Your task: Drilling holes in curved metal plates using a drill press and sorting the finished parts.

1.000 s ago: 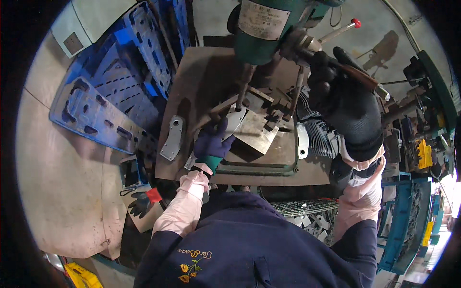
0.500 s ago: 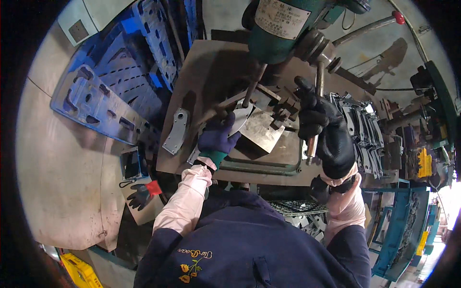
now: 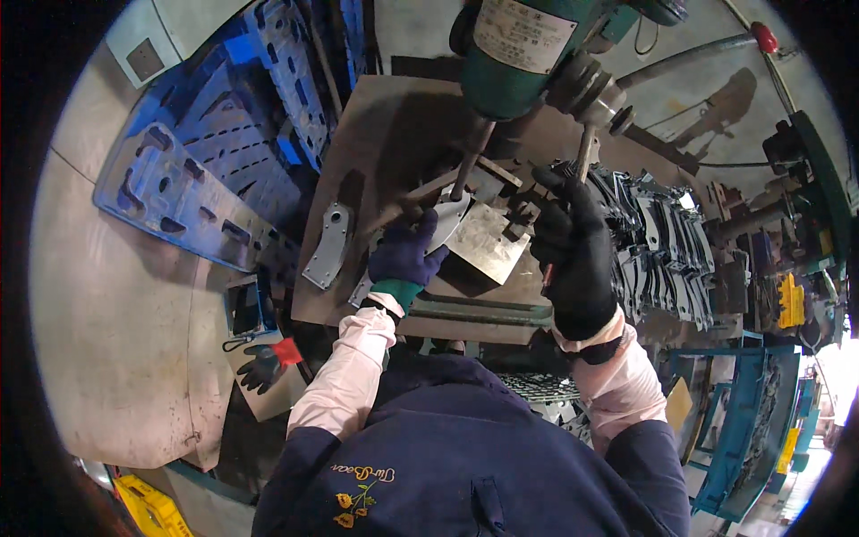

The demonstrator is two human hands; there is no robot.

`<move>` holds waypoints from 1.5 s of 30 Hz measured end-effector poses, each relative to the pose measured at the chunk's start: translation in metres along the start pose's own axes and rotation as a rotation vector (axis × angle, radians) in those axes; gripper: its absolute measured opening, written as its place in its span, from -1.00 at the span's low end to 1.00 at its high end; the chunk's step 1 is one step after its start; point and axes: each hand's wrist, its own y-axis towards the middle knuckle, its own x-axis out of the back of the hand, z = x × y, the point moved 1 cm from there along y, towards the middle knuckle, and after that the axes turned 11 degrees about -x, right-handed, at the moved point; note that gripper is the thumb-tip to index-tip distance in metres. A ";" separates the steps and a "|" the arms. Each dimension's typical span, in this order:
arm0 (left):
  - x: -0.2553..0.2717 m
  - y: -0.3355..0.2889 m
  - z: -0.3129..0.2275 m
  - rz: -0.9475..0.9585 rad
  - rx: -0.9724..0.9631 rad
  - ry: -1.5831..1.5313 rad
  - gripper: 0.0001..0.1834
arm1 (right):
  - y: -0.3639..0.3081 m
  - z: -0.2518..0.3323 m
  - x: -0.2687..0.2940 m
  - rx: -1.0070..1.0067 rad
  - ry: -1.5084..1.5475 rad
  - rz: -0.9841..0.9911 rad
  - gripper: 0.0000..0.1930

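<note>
My left hand [image 3: 404,251], in a purple glove with a green cuff, grips a flat grey metal plate [image 3: 450,217]. The plate's far end lies under the drill bit [image 3: 472,163] of the green drill press [image 3: 506,89], beside a bright metal block [image 3: 489,243]. Whether the bit touches the plate I cannot tell. In a black glove, my right hand [image 3: 577,259] is closed around the feed lever [image 3: 586,154] of the press. Its fingers hide most of the lever's lower end.
Another metal plate [image 3: 330,246] rests on the table [image 3: 380,112] at left. Stacked dark plates [image 3: 667,242] fill its right side. A second lever with a red knob [image 3: 764,38] sticks out at upper right. Blue metal panels [image 3: 183,192] stand at left, near a spare black glove [image 3: 261,367].
My right hand has moved left with the feed lever, and the red-knobbed lever has swung slightly to the right. My left hand and its plate stay in place.
</note>
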 end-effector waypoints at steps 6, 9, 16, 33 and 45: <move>-0.001 0.002 -0.001 0.114 0.054 0.028 -0.23 | 0.019 -0.018 0.021 0.467 -0.717 -0.254 -0.84; -0.001 0.000 0.001 0.108 0.056 0.018 -0.24 | 0.028 -0.023 0.026 0.662 -0.946 -0.314 -0.84; -0.005 0.001 0.003 0.049 0.018 0.002 -0.23 | 0.051 -0.033 0.047 0.516 -0.431 -0.232 -0.75; -0.005 0.001 0.003 0.035 0.034 0.033 -0.21 | 0.084 -0.034 0.072 0.707 -0.601 -0.285 -0.77; -0.017 -0.005 0.010 -0.029 0.006 0.125 -0.19 | 0.126 -0.030 0.107 0.900 -0.671 -0.333 -0.81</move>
